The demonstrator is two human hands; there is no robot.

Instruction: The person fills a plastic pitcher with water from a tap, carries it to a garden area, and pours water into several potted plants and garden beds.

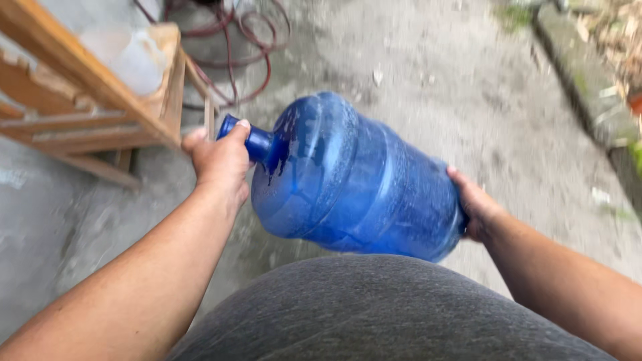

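While the large translucent blue plastic water jug [354, 184] hangs sideways in front of the person's grey-shirted belly [374, 314], both hands are on it. Left hand [221, 160] is closed around the jug's narrow dark-blue neck at about 9 o'clock of the body, thumb over the top. Right hand [471, 204] is pressed flat against the jug's base at 3 o'clock, fingers spread on the bottom edge; not wrapped, more a supporting push. Jug is clear of the rough concrete ground [455, 100], lying roughly level with the neck slightly higher, droplets on the inside wall, looks near empty.

Step, as I read it: mid-carry, two-handed, jug horizontal.

Surroundings: pale wooden frame stand [87, 100] at 10 o'clock with a whitish plastic container [134, 57] sitting in it; dark red hose loops [234, 47] on the ground at 11 o'clock; mossy concrete kerb [588, 87] at 2 o'clock.

Next move likely calls for holding the neck grip firm and keeping base support, since the wet plastic could slip.
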